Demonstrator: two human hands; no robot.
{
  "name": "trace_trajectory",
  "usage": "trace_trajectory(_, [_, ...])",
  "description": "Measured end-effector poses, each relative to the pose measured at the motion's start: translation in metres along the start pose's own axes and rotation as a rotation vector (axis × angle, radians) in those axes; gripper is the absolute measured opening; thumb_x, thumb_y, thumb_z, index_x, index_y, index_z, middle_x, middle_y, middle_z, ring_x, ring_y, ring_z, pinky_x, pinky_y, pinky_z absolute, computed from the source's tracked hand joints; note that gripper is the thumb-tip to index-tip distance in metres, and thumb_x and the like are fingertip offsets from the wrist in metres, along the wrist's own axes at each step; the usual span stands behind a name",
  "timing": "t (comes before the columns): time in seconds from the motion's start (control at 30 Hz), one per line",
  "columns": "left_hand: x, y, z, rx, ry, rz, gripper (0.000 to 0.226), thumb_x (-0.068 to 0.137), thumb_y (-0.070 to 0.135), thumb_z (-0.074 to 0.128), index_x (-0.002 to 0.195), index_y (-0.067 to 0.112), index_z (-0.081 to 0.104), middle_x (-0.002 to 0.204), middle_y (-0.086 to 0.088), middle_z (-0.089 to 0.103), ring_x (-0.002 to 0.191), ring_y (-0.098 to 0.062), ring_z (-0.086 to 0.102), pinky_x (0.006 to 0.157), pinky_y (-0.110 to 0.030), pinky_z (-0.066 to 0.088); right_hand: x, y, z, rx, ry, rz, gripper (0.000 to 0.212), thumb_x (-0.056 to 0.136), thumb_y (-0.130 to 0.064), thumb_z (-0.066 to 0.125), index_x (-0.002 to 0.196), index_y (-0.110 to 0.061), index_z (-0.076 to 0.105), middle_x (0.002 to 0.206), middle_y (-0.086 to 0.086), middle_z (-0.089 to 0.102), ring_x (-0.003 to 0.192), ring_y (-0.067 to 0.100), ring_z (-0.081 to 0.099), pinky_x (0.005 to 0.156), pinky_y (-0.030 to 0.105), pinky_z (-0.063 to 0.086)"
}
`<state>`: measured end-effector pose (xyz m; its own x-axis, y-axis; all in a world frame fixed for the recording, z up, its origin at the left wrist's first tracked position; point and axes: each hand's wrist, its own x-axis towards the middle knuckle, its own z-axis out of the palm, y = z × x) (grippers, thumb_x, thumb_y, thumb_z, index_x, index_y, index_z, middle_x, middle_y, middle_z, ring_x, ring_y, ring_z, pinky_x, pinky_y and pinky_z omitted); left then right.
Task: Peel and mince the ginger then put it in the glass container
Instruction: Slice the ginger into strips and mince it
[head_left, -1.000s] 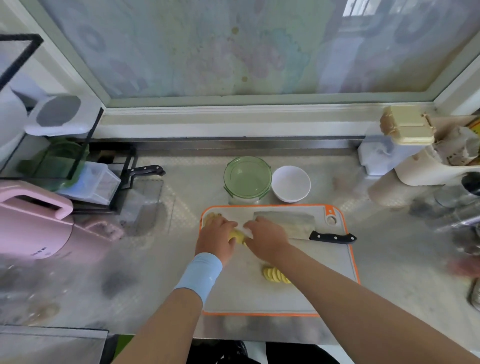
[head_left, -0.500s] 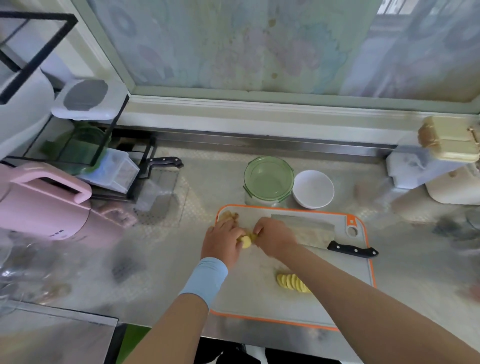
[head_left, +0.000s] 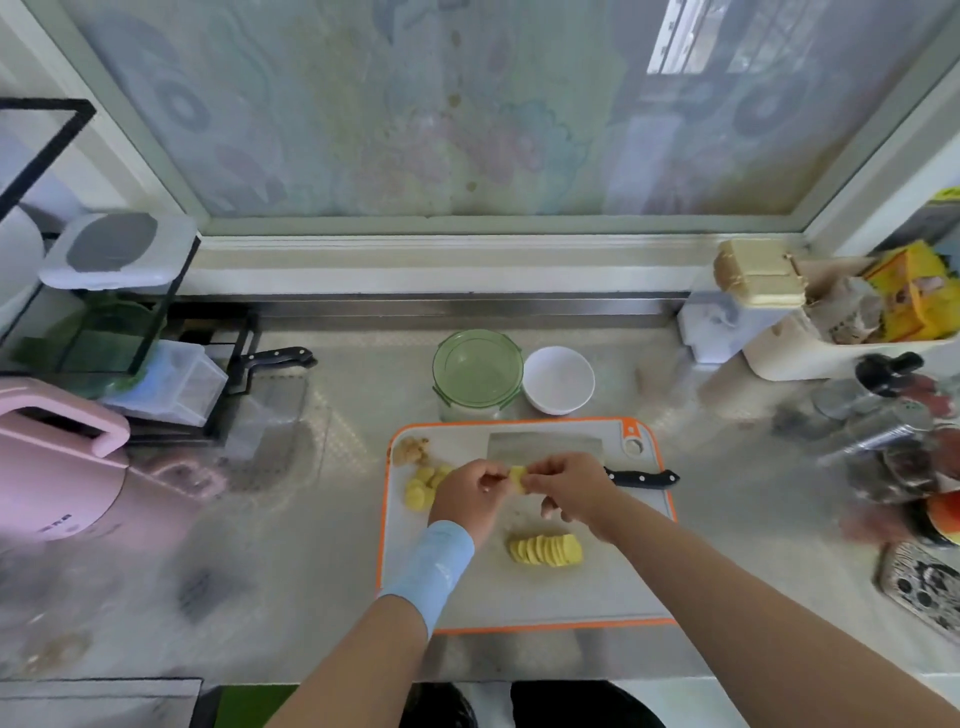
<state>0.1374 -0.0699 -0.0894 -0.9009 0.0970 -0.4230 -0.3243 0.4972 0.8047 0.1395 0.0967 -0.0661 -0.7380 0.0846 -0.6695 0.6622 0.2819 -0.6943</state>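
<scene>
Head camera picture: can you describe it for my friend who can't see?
Two hands, left hand and right hand, hold a yellow ginger piece together above a cutting board. Ginger slices and a knife lie on the board; a green glass container and white bowl stand behind it.

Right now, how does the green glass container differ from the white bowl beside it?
The round green glass container is see-through and tinted; the small white bowl is opaque. The container looks wider and taller, with clip tabs at its rim; the bowl is low and plain-rimmed. Both stand upright, look empty, and sit just behind the orange-edged cutting board.
</scene>
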Motion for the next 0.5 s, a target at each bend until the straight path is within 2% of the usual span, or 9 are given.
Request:
trace_trajectory(0.07, [-0.006, 0.004, 0.012, -0.013, -0.051, 0.0, 0.009, 0.084, 0.022, 0.069, 0.084, 0.032, 0.067, 0.086, 0.01, 0.071, 0.086, -0.012, 0.067, 0.084, -0.03, 0.054, -0.01, 0.013, -0.012, 0.031, 0.015, 0.009, 0.009, 0.083, -0.013, 0.076, 0.091, -0.01, 0.072, 0.074, 0.006, 0.068, 0.048, 0.016, 0.058, 0.04, 0.021, 0.033])
trace_trajectory(0.17, [-0.016, 0.009, 0.031, -0.075, -0.122, -0.035, 0.008, 0.085, 0.023, 0.066, 0.085, 0.03, 0.068, 0.081, 0.008, 0.071, 0.073, -0.012, 0.067, 0.078, -0.035, 0.057, -0.024, 0.033, -0.026, 0.049, 0.049, 0.015, 0.009, 0.083, -0.012, 0.076, 0.092, -0.01, 0.073, 0.079, 0.008, 0.071, 0.047, 0.016, 0.056, 0.039, 0.021, 0.032])
trace_trajectory(0.3, [-0.023, -0.001, 0.048, 0.282, -0.161, 0.105, 0.012, 0.091, 0.03, 0.057, 0.099, 0.034, 0.067, 0.101, 0.013, 0.066, 0.095, -0.008, 0.062, 0.083, -0.03, 0.052, -0.036, 0.064, -0.038, 0.015, 0.131, 0.094, 0.007, 0.085, -0.012, 0.072, 0.092, -0.011, 0.074, 0.081, 0.009, 0.073, 0.046, 0.015, 0.056, 0.038, 0.021, 0.033])
trace_trajectory(0.4, [-0.026, -0.011, 0.059, 0.528, -0.213, 0.262, 0.021, 0.092, 0.027, 0.059, 0.112, 0.027, 0.067, 0.112, 0.005, 0.058, 0.112, -0.013, 0.049, 0.093, -0.031, 0.046, -0.038, 0.084, -0.041, -0.052, 0.141, 0.12, 0.005, 0.086, -0.013, 0.07, 0.087, -0.013, 0.075, 0.064, 0.004, 0.068, 0.041, 0.014, 0.056, 0.038, 0.021, 0.034])
trace_trajectory(0.5, [-0.028, -0.017, 0.067, 0.683, -0.237, 0.401, 0.029, 0.091, 0.028, 0.063, 0.12, 0.028, 0.066, 0.118, 0.005, 0.055, 0.116, -0.016, 0.044, 0.092, -0.029, 0.043, -0.037, 0.094, -0.039, -0.125, 0.144, 0.095, 0.008, 0.087, -0.015, 0.07, 0.082, -0.019, 0.076, 0.052, -0.002, 0.064, 0.041, 0.012, 0.057, 0.044, 0.017, 0.04])
